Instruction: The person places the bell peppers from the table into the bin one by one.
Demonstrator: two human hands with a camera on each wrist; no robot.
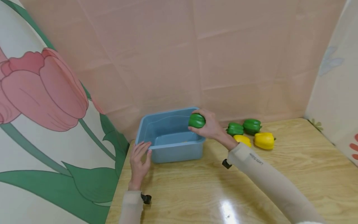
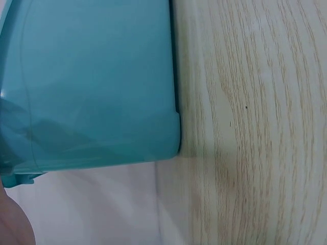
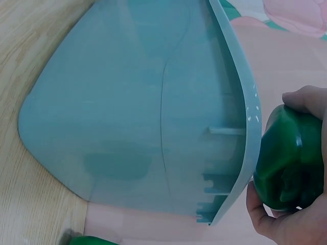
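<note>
Well, looking into a blue plastic tub (image 1: 174, 154) on a wood-grain surface (image 1: 179, 186) — with an orange speck inside, too small to identify. Gripping a green bell pepper (image 1: 197, 120) in the right hand (image 1: 211, 125), arm-out, at the tub's right end. Touching the front-left rim with the left hand's (image 1: 139, 162) relaxed fingers. Wearing a pale right sleeve (image 1: 272, 179) with dark print — not clearly readable.

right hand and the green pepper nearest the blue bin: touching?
Touching: the head view shows the right hand gripping the green pepper, thumb and fingers against it.
</note>
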